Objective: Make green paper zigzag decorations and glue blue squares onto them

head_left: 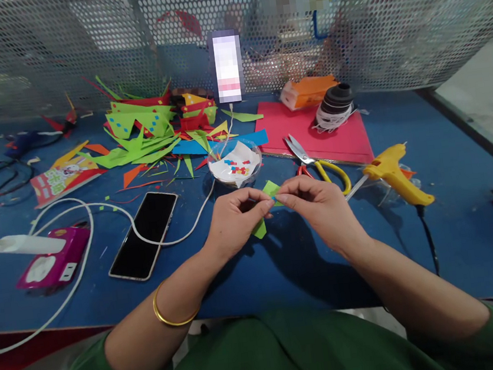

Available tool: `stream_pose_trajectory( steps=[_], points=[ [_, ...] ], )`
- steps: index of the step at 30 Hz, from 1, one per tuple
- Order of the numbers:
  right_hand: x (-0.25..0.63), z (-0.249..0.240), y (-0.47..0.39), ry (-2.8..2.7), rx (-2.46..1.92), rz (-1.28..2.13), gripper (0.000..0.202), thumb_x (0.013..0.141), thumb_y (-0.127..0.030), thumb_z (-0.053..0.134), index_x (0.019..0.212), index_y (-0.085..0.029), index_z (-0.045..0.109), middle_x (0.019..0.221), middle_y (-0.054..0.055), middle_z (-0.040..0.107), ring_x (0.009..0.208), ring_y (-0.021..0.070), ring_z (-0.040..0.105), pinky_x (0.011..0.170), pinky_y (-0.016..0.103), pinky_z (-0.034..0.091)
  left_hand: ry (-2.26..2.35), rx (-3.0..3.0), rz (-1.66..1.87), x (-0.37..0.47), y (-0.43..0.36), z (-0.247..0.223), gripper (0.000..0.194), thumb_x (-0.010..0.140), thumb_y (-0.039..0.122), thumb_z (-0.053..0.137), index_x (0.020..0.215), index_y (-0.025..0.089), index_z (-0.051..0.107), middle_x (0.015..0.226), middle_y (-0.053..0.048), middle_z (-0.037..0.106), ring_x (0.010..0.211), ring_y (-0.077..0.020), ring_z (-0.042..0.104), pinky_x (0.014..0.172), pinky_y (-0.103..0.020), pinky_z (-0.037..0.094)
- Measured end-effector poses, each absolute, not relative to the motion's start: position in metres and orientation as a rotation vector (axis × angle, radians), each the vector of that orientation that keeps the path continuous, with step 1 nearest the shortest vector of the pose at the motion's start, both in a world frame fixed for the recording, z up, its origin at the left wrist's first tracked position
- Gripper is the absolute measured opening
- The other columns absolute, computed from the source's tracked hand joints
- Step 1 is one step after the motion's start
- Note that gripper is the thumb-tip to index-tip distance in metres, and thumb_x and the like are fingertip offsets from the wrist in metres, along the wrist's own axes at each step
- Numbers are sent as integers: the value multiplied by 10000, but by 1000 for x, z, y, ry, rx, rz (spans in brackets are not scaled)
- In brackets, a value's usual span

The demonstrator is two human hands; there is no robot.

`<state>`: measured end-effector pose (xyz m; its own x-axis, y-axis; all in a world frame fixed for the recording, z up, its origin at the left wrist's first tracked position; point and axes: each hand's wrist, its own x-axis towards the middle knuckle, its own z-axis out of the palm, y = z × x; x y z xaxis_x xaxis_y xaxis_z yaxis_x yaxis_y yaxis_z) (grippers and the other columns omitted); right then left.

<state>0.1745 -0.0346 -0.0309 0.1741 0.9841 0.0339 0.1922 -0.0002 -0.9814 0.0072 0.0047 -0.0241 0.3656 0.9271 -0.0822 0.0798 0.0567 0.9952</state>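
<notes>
My left hand (237, 217) and my right hand (320, 207) meet fingertip to fingertip near the middle of the table. Both are closed in a pinch around a small blue piece (274, 198), mostly covered by the fingertips. Just behind and below the fingers is a cut shape of light green paper (259, 230), partly hidden by my hands; whether the fingers touch it I cannot tell. Beyond my hands stands a clear round bowl (215, 174) lined with white paper (243, 151), on which lie small red, blue and yellow pieces.
Scissors (334, 175) and a yellow glue gun (394, 174) lie to the right. Behind them, a black bottle (334, 106) rests on red sheets (275, 125). Green paper glasses (141, 122) and scraps fill the back left. A phone (145, 235) and white cable (190, 236) are left.
</notes>
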Motion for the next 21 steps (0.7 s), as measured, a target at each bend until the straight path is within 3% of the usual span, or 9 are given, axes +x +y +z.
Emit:
stream_pose_trajectory(
  steps=[8,12,17,21],
  points=[
    [176,-30,-34,-1313,-1413,877,118,842,-292,672,768,-201,661,841,9,622,774,136,543,715,301,414,1021,1349,854,8,4,-26,135,730,280,773,757,156,729,658,-13,714,598,-111,656,561,-211,501],
    [175,-32,-34,-1259,-1405,919,129,841,-314,679,779,-203,659,837,3,614,758,131,527,719,304,420,1004,1320,853,9,5,-28,171,734,277,776,737,152,660,641,1,695,594,-115,679,575,-209,512],
    [173,-32,-35,-1288,-1387,953,137,838,-317,680,771,-201,650,820,8,616,742,136,532,708,316,432,992,1241,873,9,8,-33,280,760,263,757,894,191,522,643,29,705,558,-139,710,541,-204,499],
    [171,-32,-35,-1302,-1378,862,102,836,-281,676,764,-210,667,855,15,615,802,150,552,754,331,437,982,1194,845,9,7,-33,322,763,294,754,1002,169,579,748,-23,759,597,-162,730,545,-224,527]
  ],
)
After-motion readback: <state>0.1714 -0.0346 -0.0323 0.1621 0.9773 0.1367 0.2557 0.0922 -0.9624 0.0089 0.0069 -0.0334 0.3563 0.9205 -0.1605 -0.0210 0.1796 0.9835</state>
